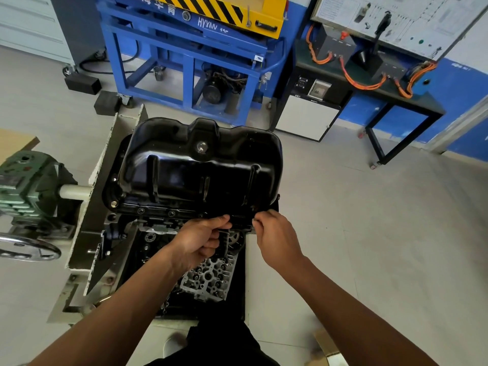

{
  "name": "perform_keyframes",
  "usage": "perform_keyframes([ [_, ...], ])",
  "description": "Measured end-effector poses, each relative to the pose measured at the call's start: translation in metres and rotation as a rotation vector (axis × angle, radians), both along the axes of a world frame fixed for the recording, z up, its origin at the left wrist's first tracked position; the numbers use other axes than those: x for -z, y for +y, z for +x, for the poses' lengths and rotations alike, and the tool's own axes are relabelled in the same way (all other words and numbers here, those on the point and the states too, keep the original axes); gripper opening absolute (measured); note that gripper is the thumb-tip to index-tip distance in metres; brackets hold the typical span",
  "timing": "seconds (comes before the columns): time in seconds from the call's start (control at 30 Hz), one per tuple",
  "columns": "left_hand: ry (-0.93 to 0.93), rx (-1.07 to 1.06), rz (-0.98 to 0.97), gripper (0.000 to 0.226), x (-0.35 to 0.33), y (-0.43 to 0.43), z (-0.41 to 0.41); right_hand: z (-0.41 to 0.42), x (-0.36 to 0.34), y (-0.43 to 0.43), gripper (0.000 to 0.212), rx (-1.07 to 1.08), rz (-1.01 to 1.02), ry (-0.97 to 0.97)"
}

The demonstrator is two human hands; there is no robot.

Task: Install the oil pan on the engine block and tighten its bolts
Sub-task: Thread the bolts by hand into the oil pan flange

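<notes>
A glossy black oil pan (195, 165) sits bottom-up on the engine block (208, 276), which hangs in a cream stand. Bolts show along the pan's near flange at its left part (141, 210). My left hand (200, 239) is at the middle of the near flange, with thumb and fingers curled and pinching at its edge. My right hand (274, 233) is at the flange's near right corner, its fingertips pinching a small shiny bolt (253, 220). What my left fingers hold is hidden.
A green gearbox (29, 186) with a handwheel (26, 249) stands left of the stand. Behind are a blue-framed machine (184, 62) and a dark bench (369, 83) with orange cables. Tiled floor lies to the right.
</notes>
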State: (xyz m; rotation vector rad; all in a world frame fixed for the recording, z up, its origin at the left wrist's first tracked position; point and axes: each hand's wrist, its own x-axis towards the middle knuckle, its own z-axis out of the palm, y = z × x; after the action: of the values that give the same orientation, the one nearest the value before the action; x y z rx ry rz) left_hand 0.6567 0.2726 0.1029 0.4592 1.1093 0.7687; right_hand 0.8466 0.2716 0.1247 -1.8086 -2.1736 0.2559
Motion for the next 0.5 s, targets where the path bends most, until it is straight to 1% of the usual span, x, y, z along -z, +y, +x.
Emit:
perform_keyframes([
  [0.17, -0.001, -0.014, -0.01, 0.028, -0.003, 0.0, -0.003, -0.004, 0.002, -0.001, 0.024, 0.077, 0.061, -0.029],
  [0.27, -0.001, -0.02, -0.015, 0.027, -0.002, -0.001, -0.007, -0.005, 0.005, -0.002, 0.028, 0.107, 0.061, -0.005],
  [0.37, -0.011, -0.029, -0.022, 0.026, 0.0, 0.0, -0.01, -0.005, 0.004, -0.003, 0.025, 0.146, 0.061, 0.045],
  [0.5, -0.015, -0.03, -0.021, 0.025, 0.005, 0.002, -0.014, -0.007, 0.002, -0.001, 0.029, 0.166, 0.025, 0.041],
])
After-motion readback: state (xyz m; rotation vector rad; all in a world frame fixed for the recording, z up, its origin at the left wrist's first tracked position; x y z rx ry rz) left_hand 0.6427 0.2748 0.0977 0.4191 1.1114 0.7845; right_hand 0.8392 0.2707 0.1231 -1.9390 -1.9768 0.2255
